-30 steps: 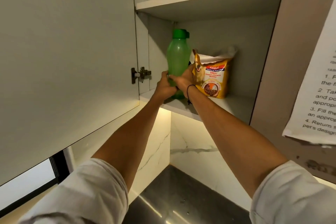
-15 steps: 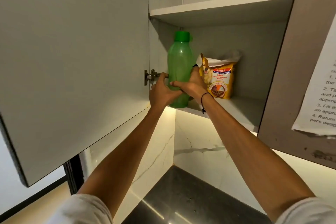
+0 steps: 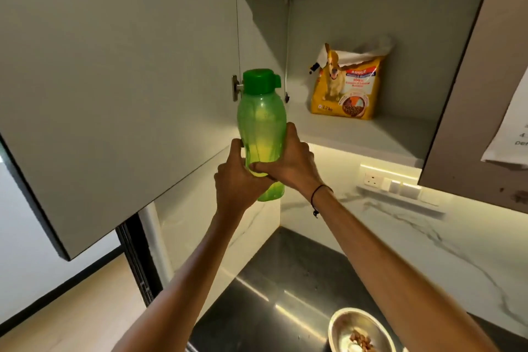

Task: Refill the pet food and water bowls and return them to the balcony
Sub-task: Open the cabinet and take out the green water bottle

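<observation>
A green plastic water bottle [image 3: 261,120] with a darker green cap is held upright in the air, in front of the open wall cupboard. My left hand [image 3: 237,180] grips its lower part from the left and my right hand [image 3: 290,161] grips it from the right. A yellow dog food bag [image 3: 347,86], torn open at the top, stands on the cupboard's lower shelf [image 3: 371,137]. At the bottom right, a steel bowl [image 3: 337,326] with some kibble in it sits on the dark countertop [image 3: 280,288]; my right forearm covers part of it.
The open cupboard door [image 3: 114,80] hangs at the left, close to the bottle. A second cupboard door [image 3: 471,94] at the right carries a printed sheet [image 3: 511,128]. Wall sockets [image 3: 394,183] sit under the cupboard on the marble backsplash.
Both hands have lifted the bottle off the shelf and brought it down and towards me. The dog food bag stays on the shelf. The bowl has come into view.
</observation>
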